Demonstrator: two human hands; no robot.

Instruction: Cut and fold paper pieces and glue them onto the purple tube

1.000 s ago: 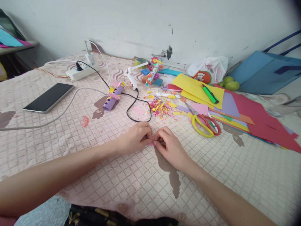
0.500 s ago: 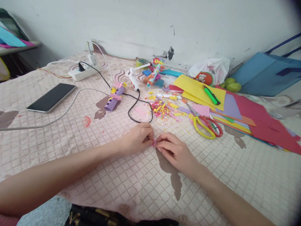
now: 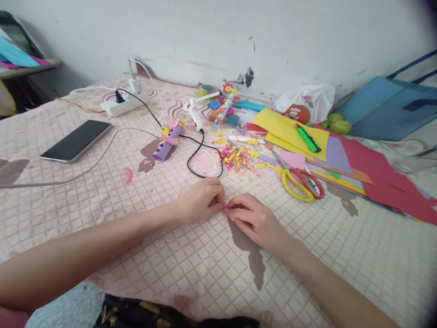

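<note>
A small pink piece of paper is pinched between the fingertips of both hands, low over the patterned tablecloth. My left hand is closed on its left side, thumb and fingers pressed together. From the right, my right hand grips the same piece with its fingertips. Most of the paper is hidden by the fingers, so its shape cannot be made out. Just beyond the hands lies a heap of colourful paper scraps. A purple paper roll with pink and yellow trimmings rests farther left.
Scissors with yellow and red handles lie right of the scraps, beside stacked coloured paper and a green cutter. A white glue gun stands behind, its black cord looping near my left hand. Left are a phone and a power strip.
Both hands keep their pinch on the pink piece of paper with hardly any movement. The whole view has shifted very slightly.
</note>
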